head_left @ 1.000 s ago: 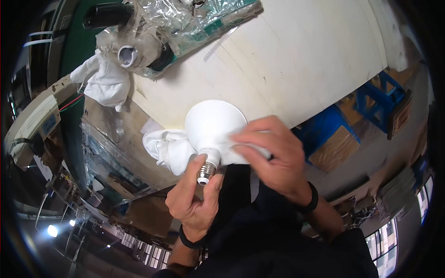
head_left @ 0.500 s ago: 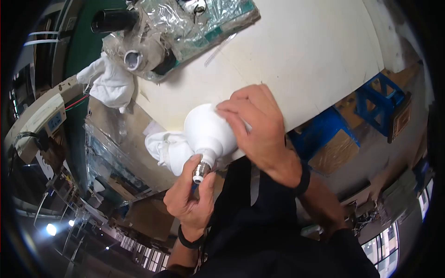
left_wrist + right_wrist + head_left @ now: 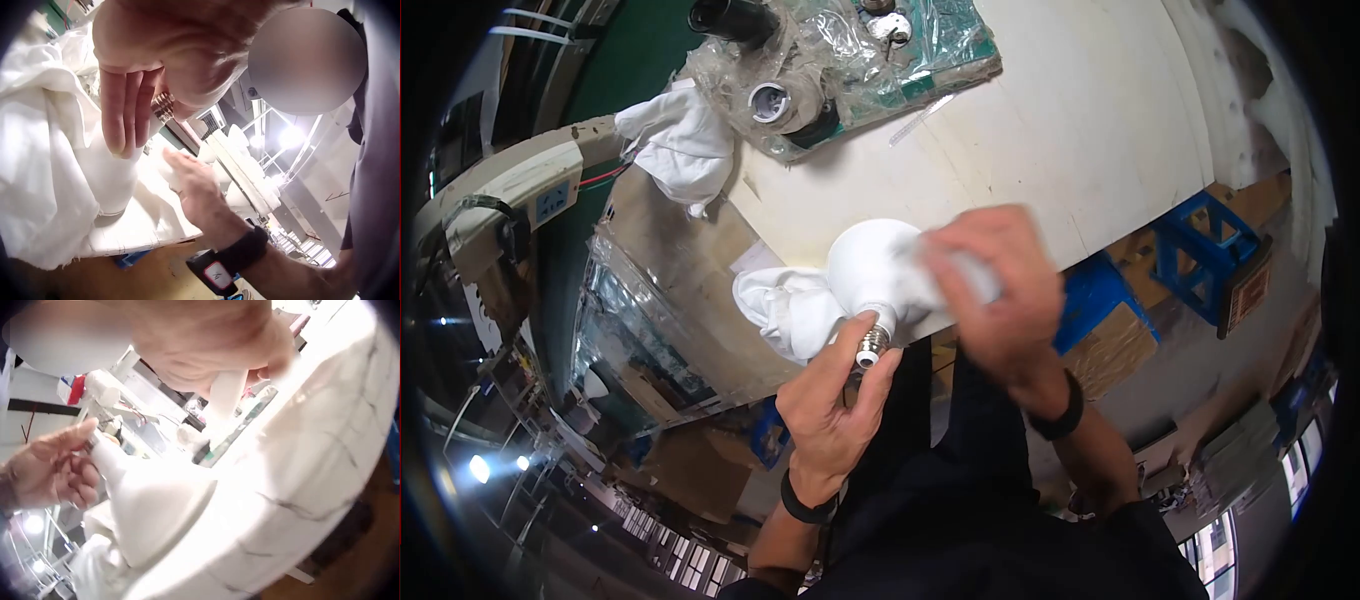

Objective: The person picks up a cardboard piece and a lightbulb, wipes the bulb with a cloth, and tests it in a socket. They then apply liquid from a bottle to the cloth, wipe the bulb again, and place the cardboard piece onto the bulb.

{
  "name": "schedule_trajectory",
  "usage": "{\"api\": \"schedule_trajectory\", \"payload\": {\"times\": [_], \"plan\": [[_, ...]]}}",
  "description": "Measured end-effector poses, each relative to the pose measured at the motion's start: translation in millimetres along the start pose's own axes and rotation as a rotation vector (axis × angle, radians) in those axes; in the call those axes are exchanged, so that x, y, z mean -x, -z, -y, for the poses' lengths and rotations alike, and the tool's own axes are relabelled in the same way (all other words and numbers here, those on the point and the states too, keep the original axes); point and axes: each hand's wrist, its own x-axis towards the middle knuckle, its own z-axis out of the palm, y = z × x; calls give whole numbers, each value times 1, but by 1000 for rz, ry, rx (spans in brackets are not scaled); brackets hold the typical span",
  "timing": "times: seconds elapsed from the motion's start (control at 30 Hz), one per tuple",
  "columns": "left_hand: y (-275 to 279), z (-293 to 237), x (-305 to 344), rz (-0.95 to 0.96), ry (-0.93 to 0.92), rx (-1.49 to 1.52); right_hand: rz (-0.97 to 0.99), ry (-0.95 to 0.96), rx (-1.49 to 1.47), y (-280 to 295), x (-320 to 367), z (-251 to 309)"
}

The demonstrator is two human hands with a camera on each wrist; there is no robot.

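Observation:
A white cone-shaped light bulb (image 3: 868, 255) with a metal screw base (image 3: 874, 342) lies wide end away from me at the table's near edge. My left hand (image 3: 832, 405) pinches the base between thumb and fingers. My right hand (image 3: 1005, 300), motion-blurred in the head view, is beside the bulb's right side. Its curled fingers hold a small white piece (image 3: 228, 394), seen between fingers and palm in the right wrist view; I cannot tell what kind of thing it is. A crumpled white cloth (image 3: 785, 312) lies against the bulb's left side.
At the back of the pale table (image 3: 1040, 170) stands a plastic-wrapped green board (image 3: 930, 85) with a round white-rimmed socket (image 3: 770, 102) and a black cylinder (image 3: 733, 20). Another white cloth (image 3: 685, 150) hangs left of it. Blue stools (image 3: 1205, 250) stand off the right edge.
The head view has shifted, so the table items appear further right. My right hand moved onto the bulb's wide part, then back to the right. My left hand keeps its grip on the base.

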Motion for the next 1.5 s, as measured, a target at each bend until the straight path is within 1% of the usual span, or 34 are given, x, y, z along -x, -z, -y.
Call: {"api": "schedule_trajectory", "payload": {"times": [0.03,0.1,0.17,0.2,0.33,0.4,0.53,0.63,0.67,0.73,0.8,0.87,0.93,1.07,1.13,1.2,1.27,1.33,1.43,1.47,1.5], "plan": [[-1,-1,0,3,3,5,2,-2,5,-7,6,-4],[1,-6,-1,6,104,12,134,-29,-130,-22,26,-17],[-2,-2,-3,-23,65,-11,138,-19,-117,-24,29,-23],[-2,-2,3,-13,49,-31,137,-51,-92,-21,41,-19],[-3,3,6,-10,65,-36,123,-110,-73,-15,58,-14],[-2,4,6,-10,47,5,62,-139,-101,-13,68,-15],[2,7,7,7,36,-15,72,-154,-134,-13,52,-14],[4,7,8,8,25,-32,145,-87,-169,-20,26,-15],[5,8,10,4,15,-76,140,-85,-169,-19,28,-15],[4,9,12,-3,12,-118,116,-139,-155,-15,45,-11],[2,9,14,-43,61,-16,78,-154,-166,-14,61,-8],[2,11,13,-42,49,-15,42,-117,-128,-11,70,-9],[5,12,13,-18,52,2,40,-124,-131,-11,76,-10],[6,11,12,-16,51,-25,37,-131,-160,-16,55,-11],[8,10,10,-9,5,-83,32,-122,-182,-22,39,-14],[8,10,11,-16,27,-71,103,-112,-187,-25,29,-15],[7,10,11,-27,47,-56,115,-126,-191,-22,33,-11],[5,10,10,-30,15,-63,80,-167,-146,-18,47,-5],[7,15,8,-8,-2,-6,86,-158,-101,-1,75,-10],[11,13,8,-17,-3,-9,63,-187,-43,10,79,-12],[14,9,8,45,-5,-83,2,-196,90,19,74,-15]]}}
